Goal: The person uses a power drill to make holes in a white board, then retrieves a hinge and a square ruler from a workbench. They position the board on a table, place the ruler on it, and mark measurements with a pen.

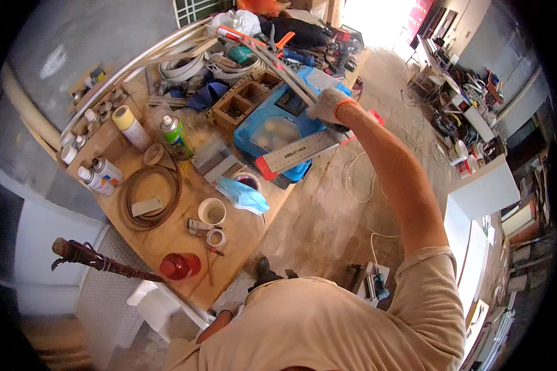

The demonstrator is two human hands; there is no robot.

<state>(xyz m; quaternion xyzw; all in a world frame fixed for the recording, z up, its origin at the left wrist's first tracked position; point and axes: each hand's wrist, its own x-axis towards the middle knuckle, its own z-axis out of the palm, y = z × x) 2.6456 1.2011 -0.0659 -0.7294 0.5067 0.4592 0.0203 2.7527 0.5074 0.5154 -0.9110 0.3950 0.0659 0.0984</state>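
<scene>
My right hand [329,106], in a pale glove with an orange cuff, reaches over the far right of the workbench. Its fingers are closed round the near part of a long narrow metal bar [278,67] that slants away to the far left and has an orange-red end. Just below this hand a wide metal ruler [304,152] with red ends lies across a blue toolbox [246,131]; whether ruler and bar are joined is hidden by the hand. My left hand [231,307], also gloved, hangs low by the bench's near edge, its fingers mostly hidden by my body.
On the workbench [229,260] are a green spray can [176,137], a coiled brown strip [127,201], a blue face mask [244,195], a white cup [211,211] and a red jar [180,266]. A wooden compartment box [234,106] adjoins the toolbox. Cables [346,179] trail across the floor.
</scene>
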